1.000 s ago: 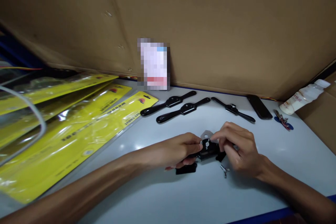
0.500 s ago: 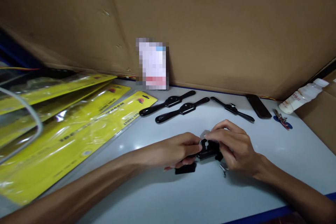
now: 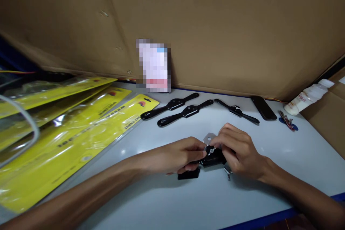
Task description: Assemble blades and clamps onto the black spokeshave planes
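Note:
A black spokeshave [image 3: 213, 159] is held just above the table's near middle. My left hand [image 3: 185, 154] is closed round its left side, with the thumb on top. A silver blade [image 3: 208, 138] with a round hole stands out over the spokeshave's body, and the fingertips of my right hand [image 3: 237, 147] pinch at its right edge. Those fingertips partly hide the blade. Below my left hand lies a small black plate [image 3: 188, 174]. Small silver screws [image 3: 228, 173] lie on the table under my right hand.
Behind my hands lie two black spokeshaves [image 3: 175, 104] [image 3: 190, 110] and another one [image 3: 237, 110], near a phone [image 3: 263, 107], keys [image 3: 288, 120] and a tilted white bottle [image 3: 307, 97]. Yellow blister packs [image 3: 81, 143] cover the left side. A cardboard wall [image 3: 215, 36] closes off the back.
The blade has turned a little on the spokeshave, and its hole shows more fully. My right fingers have shifted slightly with it. The whole view has moved a little.

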`<state>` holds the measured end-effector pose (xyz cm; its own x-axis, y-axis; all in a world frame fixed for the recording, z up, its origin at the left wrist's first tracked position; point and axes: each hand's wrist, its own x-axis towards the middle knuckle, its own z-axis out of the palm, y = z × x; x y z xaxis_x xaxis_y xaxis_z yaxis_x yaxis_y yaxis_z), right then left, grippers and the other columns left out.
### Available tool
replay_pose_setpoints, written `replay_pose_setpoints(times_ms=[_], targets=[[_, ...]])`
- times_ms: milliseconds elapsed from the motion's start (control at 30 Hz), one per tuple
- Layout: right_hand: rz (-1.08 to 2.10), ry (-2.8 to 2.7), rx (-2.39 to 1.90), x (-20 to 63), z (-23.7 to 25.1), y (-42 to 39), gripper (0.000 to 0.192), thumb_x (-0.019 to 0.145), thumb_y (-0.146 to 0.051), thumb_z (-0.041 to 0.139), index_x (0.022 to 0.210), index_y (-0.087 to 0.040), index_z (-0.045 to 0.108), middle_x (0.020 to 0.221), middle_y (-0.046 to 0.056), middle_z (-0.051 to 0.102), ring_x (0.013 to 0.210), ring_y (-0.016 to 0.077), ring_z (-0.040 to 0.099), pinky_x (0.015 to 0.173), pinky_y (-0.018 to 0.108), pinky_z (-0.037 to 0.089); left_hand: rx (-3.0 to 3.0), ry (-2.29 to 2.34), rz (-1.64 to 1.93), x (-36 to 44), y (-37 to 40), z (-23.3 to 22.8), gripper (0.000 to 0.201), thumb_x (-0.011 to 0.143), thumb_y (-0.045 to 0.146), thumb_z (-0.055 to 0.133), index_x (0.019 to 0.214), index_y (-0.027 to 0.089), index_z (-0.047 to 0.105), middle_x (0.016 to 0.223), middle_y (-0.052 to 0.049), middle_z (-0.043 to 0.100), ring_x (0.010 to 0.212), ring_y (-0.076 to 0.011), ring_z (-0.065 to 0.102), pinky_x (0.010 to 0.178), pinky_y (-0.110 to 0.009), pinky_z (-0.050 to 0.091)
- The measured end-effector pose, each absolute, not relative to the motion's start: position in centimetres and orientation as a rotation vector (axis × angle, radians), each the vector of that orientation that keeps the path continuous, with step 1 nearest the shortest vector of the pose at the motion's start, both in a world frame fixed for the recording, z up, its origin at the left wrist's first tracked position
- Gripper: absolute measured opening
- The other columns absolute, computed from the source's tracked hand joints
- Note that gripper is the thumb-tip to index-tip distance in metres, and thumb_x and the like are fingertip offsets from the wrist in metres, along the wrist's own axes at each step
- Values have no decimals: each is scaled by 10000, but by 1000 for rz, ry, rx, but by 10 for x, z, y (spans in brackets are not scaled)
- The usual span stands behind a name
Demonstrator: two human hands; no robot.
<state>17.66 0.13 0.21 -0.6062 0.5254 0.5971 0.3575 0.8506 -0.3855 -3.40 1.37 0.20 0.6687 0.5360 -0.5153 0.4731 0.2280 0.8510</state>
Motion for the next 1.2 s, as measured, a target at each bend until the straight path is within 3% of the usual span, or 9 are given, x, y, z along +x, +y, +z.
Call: replay_pose_setpoints(times_ms=[233,467,767,967,1200], targets=[[180,-2314,-808,187,0,12,278,874,-33,420,965,-161,651,817,52,648,757,176,541,686,315,439,1416,814,125,-37,18,1,460,842,656,539,750,221,421,596,91,401,418,-50,266,343,-189,200],[389,-2488,-974,192,-2,19,311,870,-43,452,977,-183,708,884,37,724,737,142,621,673,265,432,1414,803,158,-37,18,-2,424,853,608,565,764,208,455,594,93,408,397,-39,258,328,-178,179],[424,-2768,-926,204,28,11,251,946,-153,529,1145,-201,674,921,34,690,767,151,610,708,287,445,1393,810,228,-42,26,-5,424,893,587,539,723,205,471,554,77,418,380,-48,268,335,-191,164],[292,-2844,-948,201,25,5,383,915,-64,473,1265,-165,591,886,54,690,700,173,589,615,302,424,1445,843,175,-47,28,-2,435,906,587,516,696,213,449,571,60,417,399,-54,267,338,-199,174],[201,-2887,-965,197,21,2,324,899,-65,492,1192,-149,603,840,56,680,654,167,564,585,298,413,1475,828,170,-47,27,-4,424,940,563,478,721,199,485,571,63,435,412,-61,288,352,-191,205]])
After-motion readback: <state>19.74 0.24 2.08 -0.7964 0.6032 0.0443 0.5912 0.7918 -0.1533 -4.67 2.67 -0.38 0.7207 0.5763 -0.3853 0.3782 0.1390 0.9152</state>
